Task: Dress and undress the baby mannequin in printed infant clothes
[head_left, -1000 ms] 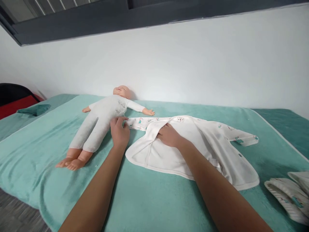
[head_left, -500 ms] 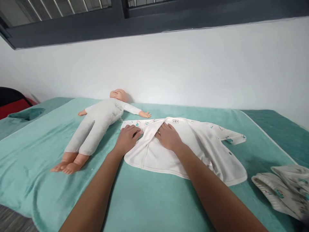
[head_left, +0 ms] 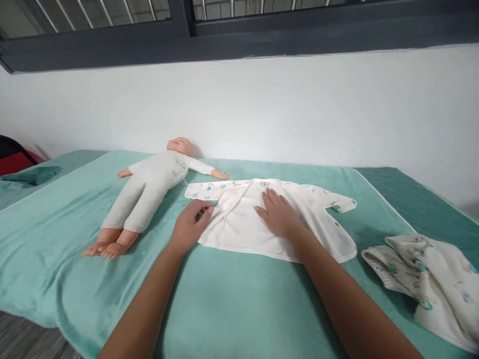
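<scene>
- The shirt (head_left: 239,227) lies spread on the green sheet (head_left: 239,309), its printed sleeves stretched out to either side and its plain white face upward.
- The left hand (head_left: 191,225) is at the shirt's edge, just below the sleeve nearer the doll; its fingers are curled, and I cannot tell whether thumb and forefinger pinch any cloth.
- The right hand (head_left: 280,213) rests palm down on the shirt, fingers extended and thumb apart, gripping nothing, just below the small label (head_left: 264,184) at the neckline.
- The doll (head_left: 151,182) lies face up beyond the left hand, head near the wall (head_left: 262,109), one arm reaching toward the shirt but apart from it.
- A crumpled printed garment (head_left: 422,279) lies near the right forearm.
</scene>
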Motion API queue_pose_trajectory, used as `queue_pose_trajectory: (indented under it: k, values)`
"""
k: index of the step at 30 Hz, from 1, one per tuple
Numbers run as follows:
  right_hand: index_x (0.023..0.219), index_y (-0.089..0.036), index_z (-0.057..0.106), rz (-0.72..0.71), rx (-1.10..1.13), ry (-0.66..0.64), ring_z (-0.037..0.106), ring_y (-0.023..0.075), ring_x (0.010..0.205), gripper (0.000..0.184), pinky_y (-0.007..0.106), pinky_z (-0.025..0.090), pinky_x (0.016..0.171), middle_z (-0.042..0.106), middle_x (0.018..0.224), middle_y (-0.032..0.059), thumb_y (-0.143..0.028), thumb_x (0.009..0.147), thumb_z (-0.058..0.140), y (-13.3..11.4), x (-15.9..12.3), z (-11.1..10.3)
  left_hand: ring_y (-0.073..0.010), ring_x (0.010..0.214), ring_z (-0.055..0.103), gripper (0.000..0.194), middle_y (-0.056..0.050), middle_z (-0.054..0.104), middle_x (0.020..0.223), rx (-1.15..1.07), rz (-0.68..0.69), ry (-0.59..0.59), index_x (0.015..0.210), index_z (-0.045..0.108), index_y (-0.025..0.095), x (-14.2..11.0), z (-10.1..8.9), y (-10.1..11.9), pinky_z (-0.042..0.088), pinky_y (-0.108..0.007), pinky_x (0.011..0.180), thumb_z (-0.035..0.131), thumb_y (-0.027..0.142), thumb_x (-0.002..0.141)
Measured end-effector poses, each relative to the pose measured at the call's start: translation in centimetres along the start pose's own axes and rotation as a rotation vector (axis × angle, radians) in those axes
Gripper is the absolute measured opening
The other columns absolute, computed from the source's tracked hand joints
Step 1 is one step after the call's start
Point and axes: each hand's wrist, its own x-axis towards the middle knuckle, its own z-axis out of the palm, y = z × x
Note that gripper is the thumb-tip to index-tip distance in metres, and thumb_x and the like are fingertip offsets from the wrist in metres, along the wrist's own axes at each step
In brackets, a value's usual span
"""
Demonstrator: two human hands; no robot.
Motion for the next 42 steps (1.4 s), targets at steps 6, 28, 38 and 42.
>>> queue_pose_trajectory:
  k: [6,28,38,42]
  values:
    - [0.154,-0.005,0.041,-0.264,0.071,-0.005,0.025,0.0275,0.156,0.066,0.048,0.026,0.126,0.029,0.166,0.0171,-0.049,0.106,0.033,-3.1,-4.2,-0.5,-0.0244,0.113,0.059,0.018,-0.007,0.067,0.118,0.209,0.278,0.029,0.108,0.065,0.024,-5.4,-0.6,1.7,0.045,-0.041,0.097,0.057,0.035,0.097]
    - [0.082,-0.022,0.059,0.192,0.185,0.147,0.062,0.0209,0.076,0.038,0.033,0.041,0.066,0.068,0.085,0.0063,-0.047,0.103,0.04,5.9,-10.4,-7.6,-0.0188,0.083,0.055,0.026,-0.002,0.063,0.079,0.357,0.421,-0.1,0.076,0.057,0.019,-7.3,-0.1,3.8,0.039,-0.037,0.082,0.052,0.025,0.1]
    - [0.124,-0.022,0.063,0.637,-0.03,0.098,0.065,0.0288,0.096,0.035,0.035,0.041,0.068,0.062,0.125,0.0137,-0.037,0.096,0.047,15.0,-5.8,-7.2,-0.02,0.089,0.06,0.014,-0.004,0.067,0.089,0.305,0.43,-0.07,0.085,0.061,0.02,-7.4,0.3,3.0,0.043,-0.037,0.083,0.054,0.019,0.098]
    - [0.111,-0.022,0.068,0.652,-0.054,0.576,0.058,0.0235,0.09,0.033,0.032,0.035,0.063,0.061,0.115,0.0111,-0.021,0.092,0.041,15.2,-6.6,-5.7,-0.0204,0.09,0.061,0.015,-0.004,0.068,0.089,0.295,0.414,-0.046,0.086,0.061,0.02,-7.7,0.2,2.8,0.044,-0.037,0.084,0.054,0.018,0.098]
